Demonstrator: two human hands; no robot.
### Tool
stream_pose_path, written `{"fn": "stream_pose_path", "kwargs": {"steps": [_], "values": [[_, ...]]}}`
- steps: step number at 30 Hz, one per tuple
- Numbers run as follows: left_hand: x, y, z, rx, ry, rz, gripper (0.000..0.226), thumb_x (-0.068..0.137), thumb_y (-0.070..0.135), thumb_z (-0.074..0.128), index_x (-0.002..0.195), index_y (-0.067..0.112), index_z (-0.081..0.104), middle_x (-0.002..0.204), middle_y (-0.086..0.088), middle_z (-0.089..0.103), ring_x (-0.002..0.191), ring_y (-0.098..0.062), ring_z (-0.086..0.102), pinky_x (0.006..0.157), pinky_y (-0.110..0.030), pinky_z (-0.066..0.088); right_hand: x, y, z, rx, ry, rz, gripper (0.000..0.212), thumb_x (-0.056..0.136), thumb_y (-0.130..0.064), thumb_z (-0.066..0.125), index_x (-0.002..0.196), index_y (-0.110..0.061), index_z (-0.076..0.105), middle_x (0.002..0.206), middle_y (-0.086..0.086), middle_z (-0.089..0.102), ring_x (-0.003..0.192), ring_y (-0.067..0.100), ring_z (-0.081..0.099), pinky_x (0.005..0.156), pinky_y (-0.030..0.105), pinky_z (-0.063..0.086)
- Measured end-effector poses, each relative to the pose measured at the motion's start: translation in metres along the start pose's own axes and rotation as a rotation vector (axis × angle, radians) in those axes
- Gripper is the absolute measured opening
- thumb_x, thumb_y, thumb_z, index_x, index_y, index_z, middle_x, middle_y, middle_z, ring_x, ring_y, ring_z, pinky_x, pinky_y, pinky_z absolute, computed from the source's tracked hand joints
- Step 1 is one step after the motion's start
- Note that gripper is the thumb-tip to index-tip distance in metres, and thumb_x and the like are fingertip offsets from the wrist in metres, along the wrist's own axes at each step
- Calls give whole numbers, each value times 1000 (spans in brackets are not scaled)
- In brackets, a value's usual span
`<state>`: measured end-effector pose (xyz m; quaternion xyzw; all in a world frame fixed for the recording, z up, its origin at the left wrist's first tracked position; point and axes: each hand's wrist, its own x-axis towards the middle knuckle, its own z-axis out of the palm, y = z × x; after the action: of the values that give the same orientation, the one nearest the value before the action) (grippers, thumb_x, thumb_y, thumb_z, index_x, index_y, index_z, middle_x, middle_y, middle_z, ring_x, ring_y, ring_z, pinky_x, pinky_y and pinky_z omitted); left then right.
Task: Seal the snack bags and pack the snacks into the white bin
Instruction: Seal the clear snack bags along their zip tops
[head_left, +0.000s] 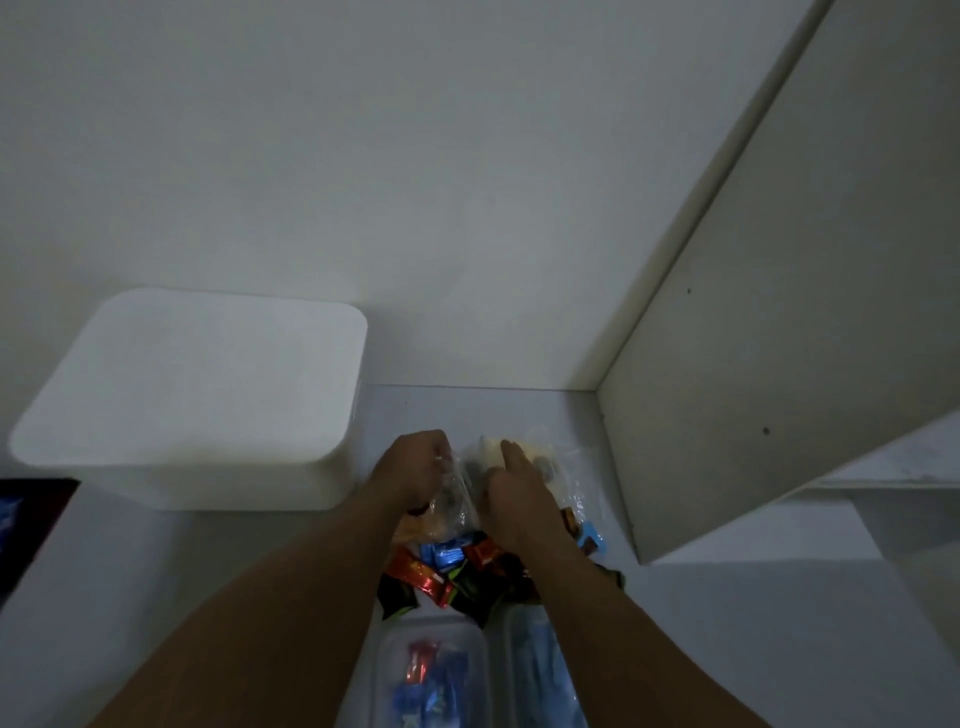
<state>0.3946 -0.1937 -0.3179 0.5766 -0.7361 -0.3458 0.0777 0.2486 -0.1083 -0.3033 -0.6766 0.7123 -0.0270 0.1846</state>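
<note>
The white bin (187, 395) stands at the left of a white shelf, its top seen from above. To its right my left hand (415, 467) pinches the top of a clear snack bag (452, 499) with orange snacks inside. My right hand (514, 488) lies with fingers straight on a second clear bag (545, 457) holding pale snacks. Between my forearms lies a pile of red, blue and black wrapped candies (457, 571). Two clear bags with blue and red wrapped snacks (431, 675) lie nearest to me.
A white side panel (779, 338) walls off the shelf on the right, and a white back wall (415, 182) rises behind. A dark object (26, 525) sits at the left edge. More small wrapped candies (587, 535) lie by the right panel.
</note>
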Motion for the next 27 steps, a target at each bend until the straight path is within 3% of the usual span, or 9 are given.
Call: {"fn": "stream_pose_path", "kwargs": {"steps": [2,4,7,11,14,20,22,24,27], "values": [[-1,5,-12,-57,-15,-8,23,88,5,55,78,24,62,93,-3,68,87,-22,64,80,-41,57,-3,-5,-8,23,0,5,25,94,-27,58,113,-13,67,157,14,25,147,24,18,115,37,28],[-3,16,-26,-88,-18,-12,23,89,3,53,79,19,65,95,-4,68,89,-23,64,78,-37,56,-5,-11,-18,56,7,37,33,94,-36,55,114,-12,65,154,11,30,139,25,35,110,37,35],[-12,36,-48,-129,21,-12,19,90,3,55,80,16,64,99,-7,68,89,-24,63,73,-30,49,-9,-19,-39,67,39,35,36,94,-38,53,113,-9,61,123,9,51,110,27,56,91,36,49],[-29,56,-77,-208,51,-15,18,91,10,57,76,20,61,101,-9,68,95,-26,63,79,-31,49,-19,-26,-75,62,61,33,18,94,-22,53,102,-8,61,106,12,65,99,29,62,75,31,45],[-40,73,-99,-267,81,8,16,88,12,60,75,21,63,101,-7,69,95,-25,64,77,-29,48,-25,-26,-105,135,117,29,14,92,-16,54,95,-10,66,99,13,70,91,29,65,72,30,48],[-62,109,-140,-436,110,75,15,79,3,70,69,13,66,79,-13,71,71,-25,65,77,-40,58,-38,-24,-171,371,294,24,15,92,-24,63,90,-12,73,82,2,69,67,10,59,59,21,46],[-73,126,-154,-495,118,99,12,82,6,73,73,10,66,80,-15,70,68,-23,65,64,-30,60,-43,-26,-192,443,364,12,13,91,-26,66,87,-14,72,76,-1,66,64,5,57,53,14,40],[-81,142,-165,-562,136,110,7,85,9,73,81,5,68,83,-16,69,66,-19,64,49,-19,52,-47,-28,-212,499,414,-1,11,89,-26,69,85,-17,73,76,-1,67,68,9,60,53,14,39],[-92,159,-178,-618,154,116,18,87,20,71,95,3,71,87,-10,72,67,-14,66,50,-18,42,-52,-32,-236,571,455,-22,8,87,-25,71,80,-21,71,74,-2,68,67,10,61,55,17,40]]}}
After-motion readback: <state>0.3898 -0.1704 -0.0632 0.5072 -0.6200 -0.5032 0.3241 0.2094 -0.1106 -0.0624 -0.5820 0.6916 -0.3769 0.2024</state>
